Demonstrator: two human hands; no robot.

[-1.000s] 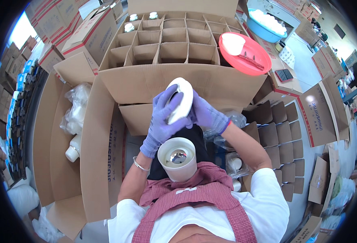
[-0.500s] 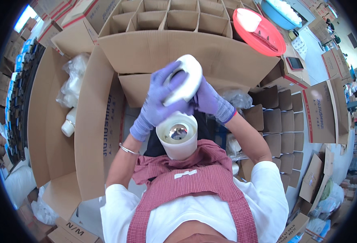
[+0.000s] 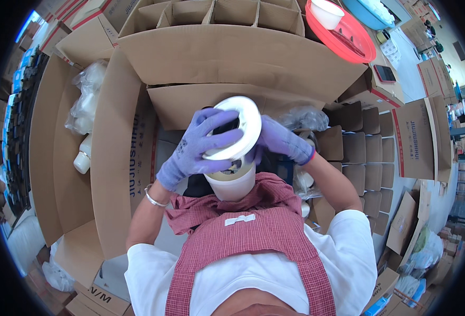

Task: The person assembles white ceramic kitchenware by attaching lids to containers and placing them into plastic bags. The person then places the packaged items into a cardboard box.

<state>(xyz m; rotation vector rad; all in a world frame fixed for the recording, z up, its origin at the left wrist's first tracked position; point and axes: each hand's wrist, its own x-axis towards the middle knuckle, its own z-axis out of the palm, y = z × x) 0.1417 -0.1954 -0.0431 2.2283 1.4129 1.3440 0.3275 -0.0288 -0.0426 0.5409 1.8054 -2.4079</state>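
A white round ring-shaped piece [image 3: 251, 126] with a wide central opening is held tilted in front of my chest. My left hand [image 3: 193, 147], in a purple-coated glove, is closed on its left side, fingers reaching across the opening. At the right edge, my gloved right hand [image 3: 286, 139] is closed against the same piece; its fingertips are partly hidden behind the rim. Just below, a white cylindrical container [image 3: 233, 187] stands upright at my lap, against the red checked apron [image 3: 253, 231]. Something shiny shows inside its mouth, which the ring partly covers.
Ahead stands a large carton [image 3: 232, 58] with cardboard dividers. To its right is a red basin [image 3: 343, 39] holding a white cup [image 3: 327, 15]. An open carton [image 3: 58, 174] at left contains bagged white pieces [image 3: 87, 100]. More dividers [image 3: 353, 152] stand at right, near a phone [image 3: 384, 73].
The ring-shaped piece has come lower and turned to show its opening more, now overlapping the container's mouth. Both hands have moved down with it. The view has shifted slightly.
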